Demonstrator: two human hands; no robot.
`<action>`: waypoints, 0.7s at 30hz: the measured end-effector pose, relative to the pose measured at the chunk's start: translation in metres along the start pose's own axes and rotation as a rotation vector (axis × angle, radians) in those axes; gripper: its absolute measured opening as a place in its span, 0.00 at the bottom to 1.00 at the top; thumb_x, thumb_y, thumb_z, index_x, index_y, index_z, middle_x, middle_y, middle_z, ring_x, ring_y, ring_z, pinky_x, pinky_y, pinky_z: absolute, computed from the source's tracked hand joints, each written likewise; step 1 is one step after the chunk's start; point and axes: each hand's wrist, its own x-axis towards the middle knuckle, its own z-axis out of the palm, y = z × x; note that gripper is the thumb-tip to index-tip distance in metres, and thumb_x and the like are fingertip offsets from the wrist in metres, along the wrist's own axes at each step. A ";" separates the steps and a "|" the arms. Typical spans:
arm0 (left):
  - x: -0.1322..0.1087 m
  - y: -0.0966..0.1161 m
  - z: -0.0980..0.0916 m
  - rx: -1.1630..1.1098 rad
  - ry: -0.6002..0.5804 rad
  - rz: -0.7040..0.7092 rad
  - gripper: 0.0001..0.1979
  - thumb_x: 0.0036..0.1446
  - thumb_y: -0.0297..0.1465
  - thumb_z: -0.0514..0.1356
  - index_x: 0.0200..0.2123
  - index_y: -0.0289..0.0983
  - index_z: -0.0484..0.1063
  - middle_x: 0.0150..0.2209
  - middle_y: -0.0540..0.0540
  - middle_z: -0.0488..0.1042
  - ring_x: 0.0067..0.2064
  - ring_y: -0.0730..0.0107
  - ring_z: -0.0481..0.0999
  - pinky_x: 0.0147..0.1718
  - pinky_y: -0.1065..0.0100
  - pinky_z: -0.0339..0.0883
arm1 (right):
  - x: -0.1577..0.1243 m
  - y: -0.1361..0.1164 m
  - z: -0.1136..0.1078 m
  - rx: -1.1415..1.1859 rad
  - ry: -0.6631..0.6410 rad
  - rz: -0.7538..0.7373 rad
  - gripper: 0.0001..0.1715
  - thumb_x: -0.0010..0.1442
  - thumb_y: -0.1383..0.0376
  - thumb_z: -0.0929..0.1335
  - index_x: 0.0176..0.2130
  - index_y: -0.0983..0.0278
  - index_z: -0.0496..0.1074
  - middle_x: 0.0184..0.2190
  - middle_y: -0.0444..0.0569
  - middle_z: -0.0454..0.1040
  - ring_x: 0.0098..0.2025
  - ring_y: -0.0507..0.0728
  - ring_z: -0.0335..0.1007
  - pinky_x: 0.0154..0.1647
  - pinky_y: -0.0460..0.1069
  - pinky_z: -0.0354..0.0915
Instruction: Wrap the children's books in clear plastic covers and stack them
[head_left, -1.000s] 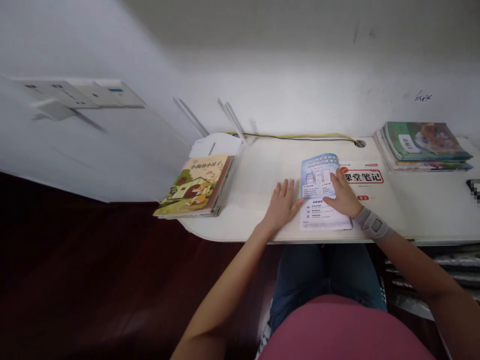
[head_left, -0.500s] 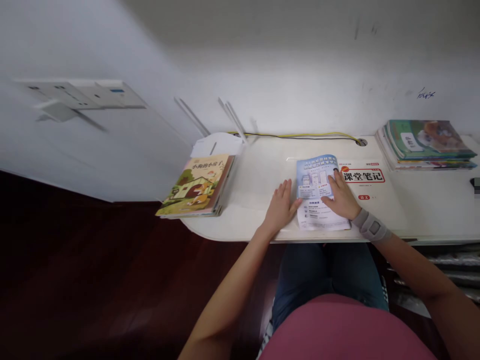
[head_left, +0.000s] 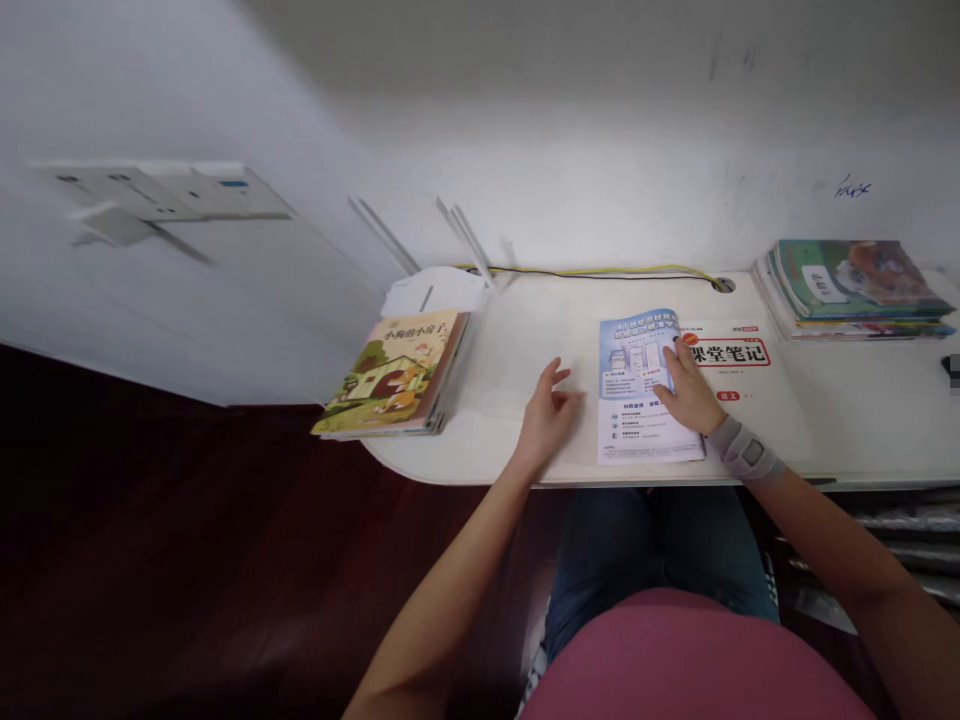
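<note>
A blue and white leaflet (head_left: 636,400) lies on the white desk (head_left: 517,340), overlapping a white book with red characters (head_left: 739,375). My right hand (head_left: 688,393) rests flat on the leaflet's right side, fingers stretched out, a grey band on its wrist. My left hand (head_left: 547,415) hovers just left of the leaflet, lifted off the desk, fingers loosely spread and holding nothing.
A stack of picture books (head_left: 397,375) sits at the desk's left end, with white papers (head_left: 431,290) behind it. Another stack of books (head_left: 851,285) lies at the right rear. A yellow and black cable (head_left: 600,272) runs along the wall.
My left hand has lifted from the leaflet's left edge and drawn slightly left. The leaflet has straightened under my right hand.
</note>
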 end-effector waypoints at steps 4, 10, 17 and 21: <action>0.000 0.007 -0.007 -0.017 0.051 -0.055 0.34 0.52 0.28 0.59 0.61 0.45 0.54 0.53 0.41 0.67 0.31 0.77 0.72 0.38 0.63 0.71 | 0.000 0.007 -0.002 0.143 0.056 0.015 0.38 0.60 0.56 0.62 0.65 0.65 0.50 0.68 0.57 0.42 0.69 0.62 0.35 0.67 0.61 0.43; 0.008 0.014 -0.012 -0.263 0.067 -0.104 0.34 0.49 0.27 0.61 0.60 0.44 0.56 0.52 0.41 0.67 0.32 0.76 0.74 0.39 0.62 0.73 | -0.001 0.006 -0.004 0.209 0.028 0.002 0.43 0.56 0.58 0.66 0.66 0.64 0.49 0.69 0.54 0.40 0.69 0.61 0.33 0.67 0.61 0.42; 0.006 0.007 -0.008 -0.164 0.048 -0.138 0.28 0.59 0.31 0.52 0.62 0.42 0.50 0.56 0.36 0.64 0.44 0.63 0.76 0.44 0.56 0.72 | -0.001 -0.004 0.001 0.147 0.040 0.003 0.41 0.58 0.59 0.63 0.66 0.69 0.48 0.68 0.58 0.41 0.69 0.60 0.33 0.67 0.59 0.41; -0.002 0.007 -0.003 0.307 0.103 0.131 0.26 0.59 0.34 0.53 0.60 0.36 0.56 0.62 0.34 0.56 0.62 0.53 0.60 0.58 0.49 0.58 | -0.004 -0.005 0.007 0.146 0.042 -0.112 0.41 0.58 0.56 0.64 0.65 0.69 0.51 0.67 0.59 0.46 0.69 0.62 0.33 0.68 0.61 0.39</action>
